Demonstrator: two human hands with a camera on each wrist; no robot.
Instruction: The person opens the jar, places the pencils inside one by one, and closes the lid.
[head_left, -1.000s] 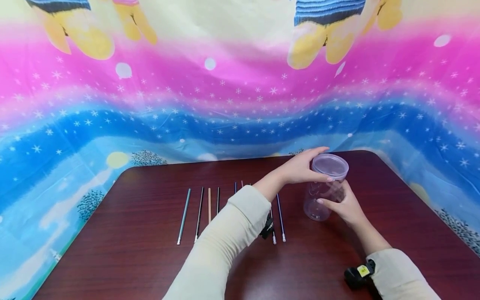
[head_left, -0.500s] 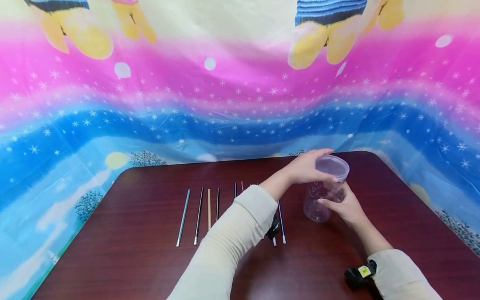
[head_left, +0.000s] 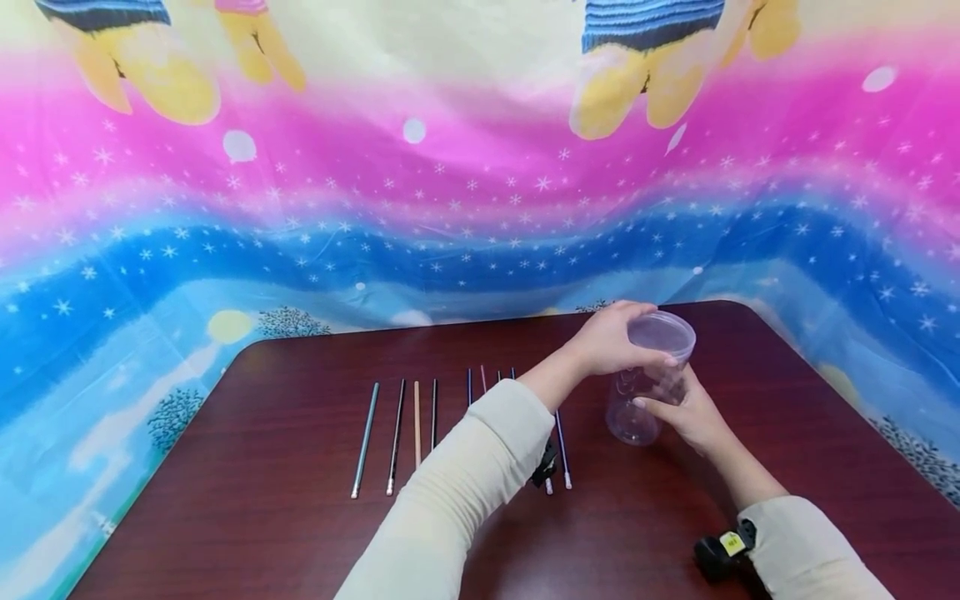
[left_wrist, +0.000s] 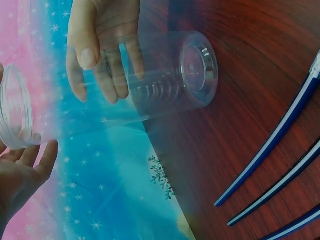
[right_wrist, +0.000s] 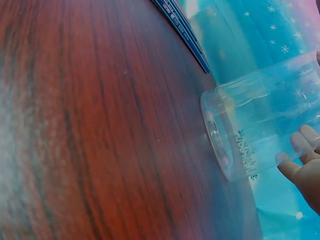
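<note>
A clear plastic jar (head_left: pixel 630 423) stands upright at the right of the table. Around its round clear lid (head_left: pixel 663 333) curls my left hand (head_left: pixel 611 340), thumb on the near side and fingers on the far side. My right hand (head_left: pixel 696 415) grips the jar's body from the right, below the lid, thumb in front. The left wrist view shows the lid (left_wrist: pixel 17 107) by the left hand (left_wrist: pixel 22 177), with the right hand (left_wrist: pixel 107 35) at the jar's side. In the right wrist view, the jar's base (right_wrist: pixel 217 137) is close against the tabletop.
Several eraser-tipped pencils lie in a spaced row left of the jar, among them a teal pencil (head_left: pixel 365 442) and a wood-coloured pencil (head_left: pixel 417 425). My left sleeve (head_left: pixel 457 475) covers part of the row. A patterned cloth (head_left: pixel 480 167) hangs behind the table (head_left: pixel 247 517).
My left hand has shifted slightly right and turned a little around the lid. The right hand keeps its hold, and the jar stays in place.
</note>
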